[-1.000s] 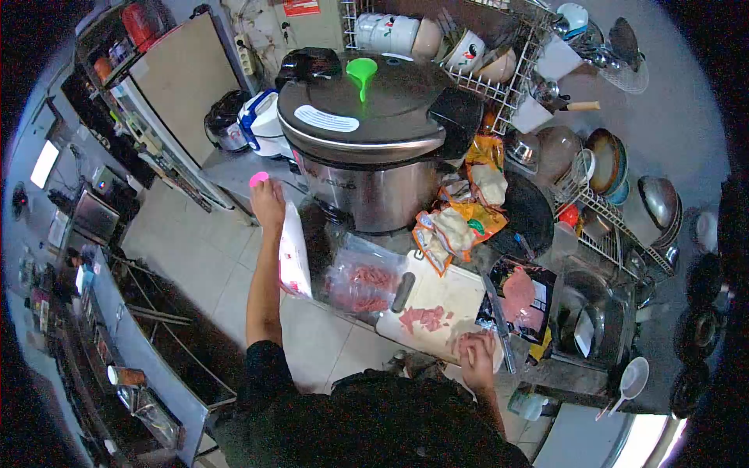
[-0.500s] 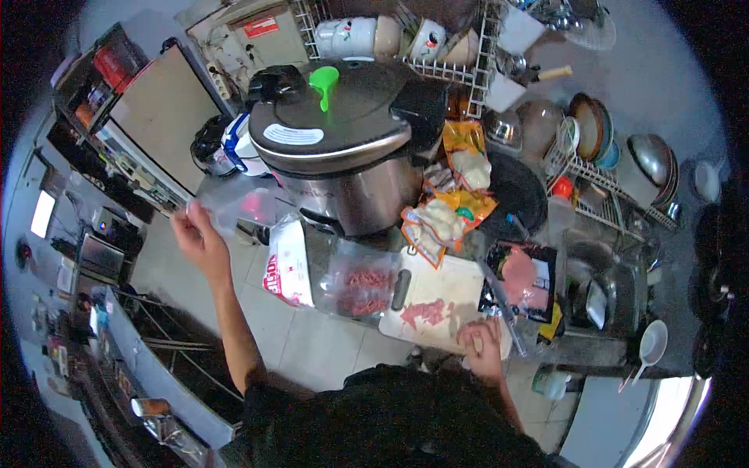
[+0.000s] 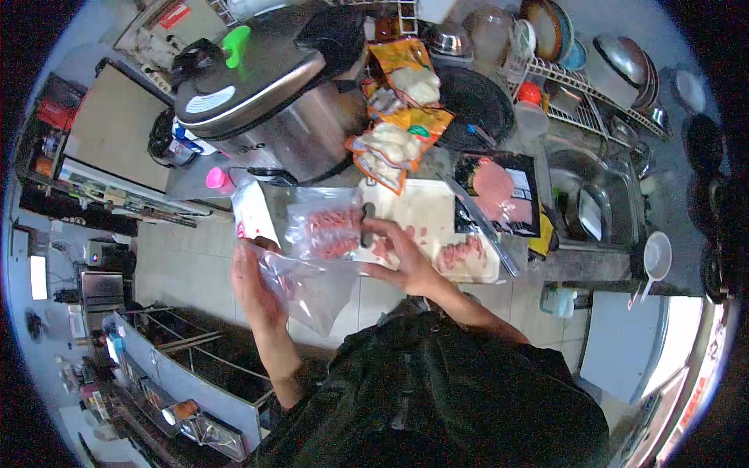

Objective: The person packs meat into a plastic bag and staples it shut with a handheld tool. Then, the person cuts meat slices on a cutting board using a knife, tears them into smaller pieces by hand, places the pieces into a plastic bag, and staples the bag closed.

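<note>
My left hand (image 3: pixel 259 287) is closed on a clear plastic bag (image 3: pixel 316 295), which hangs in front of the counter edge. Over the left part of the white cutting board (image 3: pixel 421 204), my right hand (image 3: pixel 406 264) has its fingers apart, the thumb by the bag's right edge; whether it touches is unclear. Chopped pink meat (image 3: pixel 462 254) lies on the board, with smaller bits under my right fingers. Left of the board are clear bags of chopped meat (image 3: pixel 334 226). A knife (image 3: pixel 482 225) lies across the board's right side, beside an opened black pack of round pink slices (image 3: pixel 495 186).
A large steel cooker (image 3: pixel 273 144) with a green scoop on its lid stands behind. Orange packets (image 3: pixel 409 129) lie beside a dark round pan (image 3: pixel 472 109). A white-and-red packet (image 3: pixel 251 209) is at the counter's left; a sink (image 3: pixel 566 168) and dish rack (image 3: pixel 585 105) are right.
My left hand has brought the clear bag from the far left to the counter front. My right hand has moved left across the board, its fingers now spread. The view has shifted.
</note>
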`<state>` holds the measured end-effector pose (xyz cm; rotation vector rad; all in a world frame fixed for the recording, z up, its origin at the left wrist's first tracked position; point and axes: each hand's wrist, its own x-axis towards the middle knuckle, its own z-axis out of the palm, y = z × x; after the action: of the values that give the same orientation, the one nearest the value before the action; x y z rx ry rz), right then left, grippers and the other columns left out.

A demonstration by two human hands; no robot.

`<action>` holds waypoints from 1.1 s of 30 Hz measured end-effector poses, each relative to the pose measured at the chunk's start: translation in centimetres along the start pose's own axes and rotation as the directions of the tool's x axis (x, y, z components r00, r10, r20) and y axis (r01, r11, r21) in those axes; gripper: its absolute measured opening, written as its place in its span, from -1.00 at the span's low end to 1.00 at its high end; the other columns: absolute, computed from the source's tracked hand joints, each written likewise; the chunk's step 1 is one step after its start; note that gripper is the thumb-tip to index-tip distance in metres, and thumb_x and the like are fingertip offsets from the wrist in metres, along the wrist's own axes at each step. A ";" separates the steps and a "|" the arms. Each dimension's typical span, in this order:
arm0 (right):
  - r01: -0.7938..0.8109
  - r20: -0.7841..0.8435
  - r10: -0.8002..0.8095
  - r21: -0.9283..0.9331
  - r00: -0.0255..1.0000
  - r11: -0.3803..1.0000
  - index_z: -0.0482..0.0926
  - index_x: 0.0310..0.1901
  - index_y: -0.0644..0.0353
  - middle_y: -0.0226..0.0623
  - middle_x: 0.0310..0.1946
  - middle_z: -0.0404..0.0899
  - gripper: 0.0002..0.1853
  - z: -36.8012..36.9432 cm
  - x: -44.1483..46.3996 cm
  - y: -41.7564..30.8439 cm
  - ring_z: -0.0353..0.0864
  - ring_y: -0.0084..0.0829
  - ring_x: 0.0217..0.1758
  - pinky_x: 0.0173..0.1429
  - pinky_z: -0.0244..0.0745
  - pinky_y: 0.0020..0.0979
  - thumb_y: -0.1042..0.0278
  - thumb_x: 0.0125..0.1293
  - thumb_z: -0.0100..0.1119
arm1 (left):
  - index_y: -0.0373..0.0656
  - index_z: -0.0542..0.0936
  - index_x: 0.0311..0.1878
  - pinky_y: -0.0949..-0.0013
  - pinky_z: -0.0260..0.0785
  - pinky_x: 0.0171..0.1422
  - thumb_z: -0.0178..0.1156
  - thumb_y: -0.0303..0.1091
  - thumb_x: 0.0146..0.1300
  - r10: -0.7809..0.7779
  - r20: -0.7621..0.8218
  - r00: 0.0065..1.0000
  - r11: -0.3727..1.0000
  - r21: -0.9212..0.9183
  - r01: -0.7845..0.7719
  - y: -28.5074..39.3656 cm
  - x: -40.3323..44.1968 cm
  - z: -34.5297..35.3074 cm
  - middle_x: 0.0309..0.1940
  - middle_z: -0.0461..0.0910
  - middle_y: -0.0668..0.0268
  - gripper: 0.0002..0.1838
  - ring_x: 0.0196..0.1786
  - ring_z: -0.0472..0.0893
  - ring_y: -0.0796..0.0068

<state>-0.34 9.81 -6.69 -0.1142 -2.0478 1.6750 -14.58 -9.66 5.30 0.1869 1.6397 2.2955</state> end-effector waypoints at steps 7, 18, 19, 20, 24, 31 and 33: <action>-0.424 0.072 0.421 0.270 0.904 0.864 0.61 -0.03 0.26 -0.35 -0.20 0.67 -0.81 -3.0 -6.8 2.6 0.65 -0.52 -0.06 0.12 0.55 -0.38 0.30 0.53 0.18 | -0.18 0.54 -0.06 0.47 0.32 -0.18 0.08 -0.15 0.59 0.264 0.042 0.964 0.893 0.366 -0.261 -2.5 -2.3 1.2 -0.27 0.56 0.38 -0.73 -0.24 0.48 0.63; -0.411 -0.157 0.558 0.523 0.815 0.747 0.57 -0.17 0.22 -0.48 -0.37 0.58 -0.81 -15.4 -14.8 -0.1 0.54 -0.65 -0.46 -0.42 0.52 -0.48 0.27 0.49 0.27 | -0.26 0.55 -0.01 0.41 0.44 -0.19 0.18 -0.30 0.51 -0.368 0.375 0.851 0.884 0.426 0.194 -10.0 -10.0 0.9 -0.43 0.50 0.39 -0.79 -0.38 0.55 0.55; -0.427 -0.170 0.597 0.550 0.784 0.717 0.57 -0.19 0.21 -0.49 -0.38 0.58 -0.80 -15.9 -15.4 -0.3 0.51 -0.67 -0.48 -0.43 0.51 -0.49 0.25 0.49 0.28 | -0.27 0.56 -0.03 0.40 0.45 -0.17 0.20 -0.33 0.49 -0.383 0.361 0.850 0.885 0.406 0.227 -10.4 -11.0 0.7 -0.42 0.52 0.39 -0.82 -0.37 0.55 0.55; -0.415 -0.168 0.578 0.541 0.799 0.731 0.55 -0.22 0.19 -0.52 -0.43 0.56 -0.79 -16.4 -16.1 0.1 0.50 -0.68 -0.49 -0.44 0.47 -0.48 0.24 0.48 0.28 | -0.28 0.56 -0.05 0.38 0.47 -0.16 0.21 -0.36 0.47 -0.393 0.348 0.851 0.889 0.381 0.255 -10.9 -12.0 0.3 -0.41 0.53 0.38 -0.83 -0.37 0.56 0.55; -0.509 -0.205 0.555 0.237 0.806 0.827 0.53 -0.19 0.18 -0.40 -0.38 0.57 -0.75 -18.0 -18.3 1.3 0.58 -0.53 -0.38 -0.24 0.53 -0.40 0.23 0.38 0.40 | -0.21 0.57 -0.23 0.43 0.45 -0.26 0.31 -0.44 0.38 -0.353 0.233 0.906 0.891 0.381 0.249 -12.3 -15.8 1.5 -0.38 0.58 0.37 -0.89 -0.38 0.54 0.60; -0.150 0.084 0.178 -0.268 0.980 0.952 0.50 -0.03 0.21 -0.11 -0.13 0.58 -0.55 -14.1 -19.5 -6.4 0.62 -0.09 -0.03 0.10 0.51 -0.14 0.26 0.15 0.52 | -0.04 0.38 -0.47 0.46 0.27 -0.49 0.40 -0.30 0.36 -0.354 0.250 0.901 0.851 0.485 0.200 -17.3 -21.1 9.7 -0.56 0.45 0.49 -0.62 -0.53 0.38 0.68; -0.258 0.084 0.285 -0.243 0.955 0.935 0.51 -0.03 0.22 -0.11 -0.14 0.60 -0.61 -12.5 -20.5 -5.0 0.62 -0.08 -0.02 0.10 0.52 -0.13 0.32 0.18 0.47 | -0.04 0.37 -0.47 0.48 0.24 -0.51 0.39 -0.31 0.37 -0.246 0.335 0.910 0.875 0.480 0.060 -18.4 -22.2 11.4 -0.56 0.43 0.51 -0.62 -0.50 0.40 0.71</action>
<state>24.09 12.38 -6.83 -0.4026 -2.4030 1.6268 12.79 -1.24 -6.52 0.5557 1.8673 1.5828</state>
